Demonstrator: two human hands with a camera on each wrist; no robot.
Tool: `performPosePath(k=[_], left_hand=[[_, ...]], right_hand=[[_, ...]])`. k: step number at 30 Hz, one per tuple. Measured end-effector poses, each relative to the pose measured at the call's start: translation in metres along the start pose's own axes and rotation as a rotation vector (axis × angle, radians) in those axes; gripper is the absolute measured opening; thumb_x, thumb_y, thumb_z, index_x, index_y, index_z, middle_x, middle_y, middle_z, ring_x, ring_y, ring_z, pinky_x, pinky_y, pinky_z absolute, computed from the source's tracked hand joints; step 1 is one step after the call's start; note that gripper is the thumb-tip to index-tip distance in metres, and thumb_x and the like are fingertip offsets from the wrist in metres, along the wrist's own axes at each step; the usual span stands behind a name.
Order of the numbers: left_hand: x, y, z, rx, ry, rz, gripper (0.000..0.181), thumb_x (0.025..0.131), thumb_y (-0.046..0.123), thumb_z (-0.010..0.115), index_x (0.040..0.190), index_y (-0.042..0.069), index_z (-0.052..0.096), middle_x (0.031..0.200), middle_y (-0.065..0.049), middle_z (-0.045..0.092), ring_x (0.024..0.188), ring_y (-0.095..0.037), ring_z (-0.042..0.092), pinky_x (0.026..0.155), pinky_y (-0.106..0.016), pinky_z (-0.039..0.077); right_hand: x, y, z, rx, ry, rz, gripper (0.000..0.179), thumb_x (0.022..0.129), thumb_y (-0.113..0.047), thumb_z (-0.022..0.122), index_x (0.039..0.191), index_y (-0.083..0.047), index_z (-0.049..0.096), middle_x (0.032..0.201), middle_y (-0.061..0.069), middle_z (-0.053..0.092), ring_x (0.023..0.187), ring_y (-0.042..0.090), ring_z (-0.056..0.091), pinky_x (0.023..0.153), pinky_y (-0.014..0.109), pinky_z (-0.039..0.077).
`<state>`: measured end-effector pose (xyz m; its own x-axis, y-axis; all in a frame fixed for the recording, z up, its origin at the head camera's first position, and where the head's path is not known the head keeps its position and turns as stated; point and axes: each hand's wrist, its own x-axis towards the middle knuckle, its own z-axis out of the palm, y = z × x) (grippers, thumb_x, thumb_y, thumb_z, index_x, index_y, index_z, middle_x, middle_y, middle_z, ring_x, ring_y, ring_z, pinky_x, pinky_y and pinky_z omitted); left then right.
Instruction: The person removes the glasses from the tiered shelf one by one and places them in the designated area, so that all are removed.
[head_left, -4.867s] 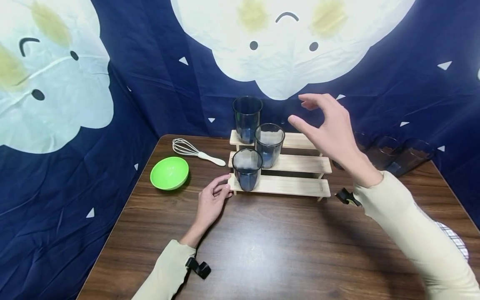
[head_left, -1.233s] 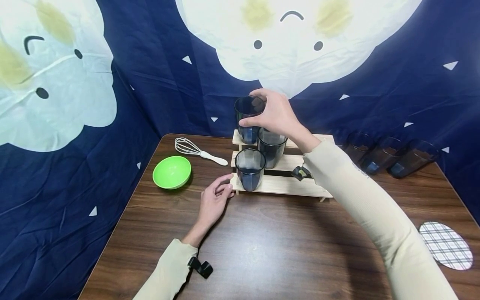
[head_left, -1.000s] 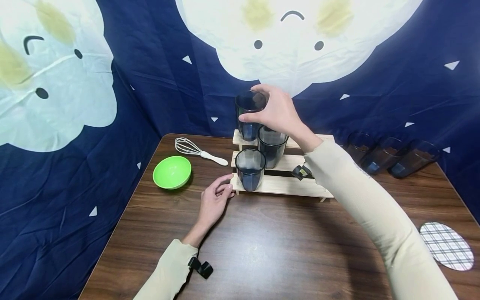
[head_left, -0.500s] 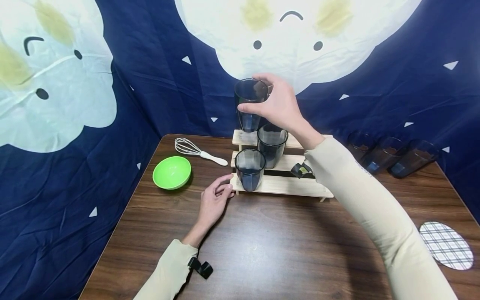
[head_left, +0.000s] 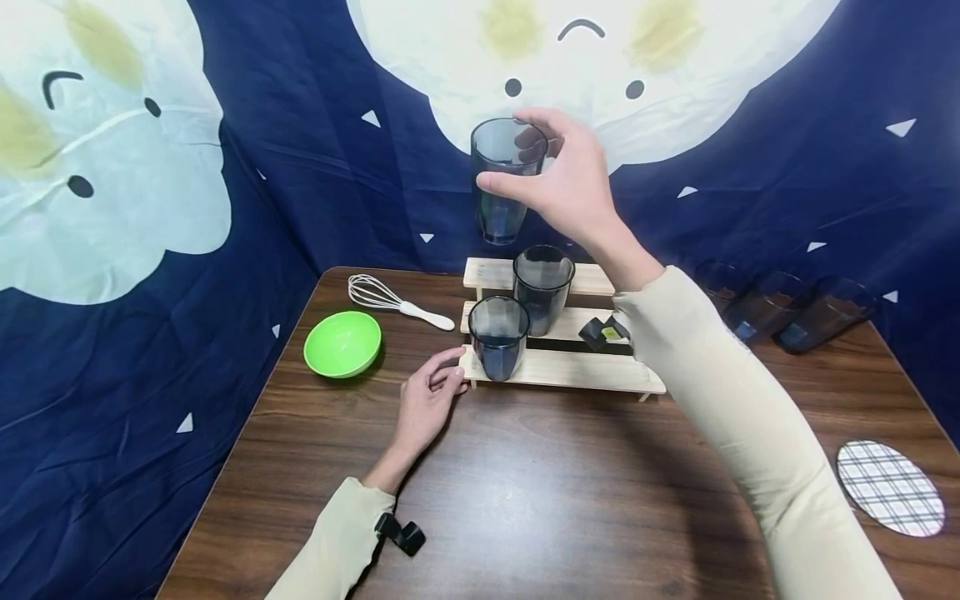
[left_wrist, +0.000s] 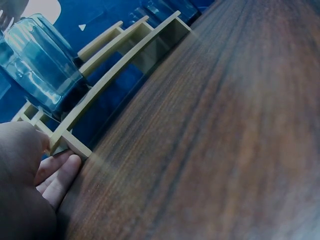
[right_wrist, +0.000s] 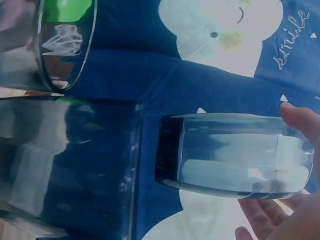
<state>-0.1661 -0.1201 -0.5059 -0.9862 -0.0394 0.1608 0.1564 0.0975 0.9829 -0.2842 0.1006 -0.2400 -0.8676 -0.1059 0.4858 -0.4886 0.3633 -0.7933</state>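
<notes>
In the head view my right hand (head_left: 573, 171) grips a tall dark tinted glass (head_left: 498, 192) near its rim, thumb in front and fingers behind. That glass hangs upright above the top step of a three-step wooden rack (head_left: 585, 371). In the right wrist view the held glass (right_wrist: 235, 155) is clear of the others. My left hand (head_left: 423, 408) holds the left end of the rack's bottom step. Its fingers (left_wrist: 62, 180) lie against the rack's leg in the left wrist view. One glass (head_left: 543, 287) stands on the middle step, another (head_left: 498, 337) on the bottom step.
Left of the rack a white whisk (head_left: 401, 304) and a green bowl (head_left: 342, 344) lie on the wooden table (head_left: 525, 483). Several dark glasses (head_left: 825, 315) stand at the back right. A checked oval mat (head_left: 890, 487) lies at the right, and a blue cloth (head_left: 300, 150) hangs behind.
My right hand came in to the glass on the top step, took hold of it and has lifted it straight up off the rack. The left hand has stayed at the rack's end.
</notes>
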Motion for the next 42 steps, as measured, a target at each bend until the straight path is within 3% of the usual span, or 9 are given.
performPosePath(k=[14, 29, 37, 42], left_hand=[[-0.001, -0.001, 0.001, 0.001, 0.0, -0.006, 0.033, 0.107, -0.004, 0.069, 0.139, -0.001, 0.074, 0.112, -0.028, 0.08, 0.1, -0.047, 0.081, 0.087, -0.031, 0.072], [0.001, -0.001, 0.001, 0.002, -0.001, -0.002, 0.032, 0.107, -0.004, 0.069, 0.139, -0.001, 0.074, 0.112, -0.028, 0.08, 0.1, -0.045, 0.081, 0.086, -0.029, 0.072], [0.002, -0.001, 0.001, -0.005, -0.006, 0.003, 0.032, 0.107, -0.004, 0.069, 0.139, -0.002, 0.073, 0.113, -0.029, 0.08, 0.101, -0.046, 0.081, 0.086, -0.028, 0.072], [0.002, -0.002, 0.0, -0.003, -0.006, 0.001, 0.033, 0.107, -0.004, 0.069, 0.14, -0.002, 0.073, 0.115, -0.029, 0.08, 0.102, -0.045, 0.081, 0.086, -0.029, 0.072]], right_hand=[[-0.013, -0.016, -0.02, 0.067, 0.08, -0.011, 0.071, 0.076, -0.021, 0.1, 0.14, -0.008, 0.074, 0.111, 0.006, 0.072, 0.104, 0.017, 0.065, 0.097, 0.024, 0.054], [-0.032, -0.012, -0.042, 0.017, 0.155, -0.053, 0.071, 0.075, -0.022, 0.1, 0.139, -0.007, 0.075, 0.105, 0.001, 0.073, 0.099, 0.015, 0.067, 0.102, 0.026, 0.054], [-0.047, -0.012, -0.054, 0.036, 0.205, -0.072, 0.068, 0.073, -0.016, 0.101, 0.136, -0.011, 0.077, 0.101, -0.005, 0.071, 0.096, 0.015, 0.065, 0.09, 0.022, 0.053], [-0.058, -0.012, -0.059, -0.002, 0.216, -0.099, 0.067, 0.074, -0.014, 0.101, 0.137, -0.009, 0.077, 0.102, -0.002, 0.071, 0.095, 0.015, 0.065, 0.089, 0.021, 0.054]])
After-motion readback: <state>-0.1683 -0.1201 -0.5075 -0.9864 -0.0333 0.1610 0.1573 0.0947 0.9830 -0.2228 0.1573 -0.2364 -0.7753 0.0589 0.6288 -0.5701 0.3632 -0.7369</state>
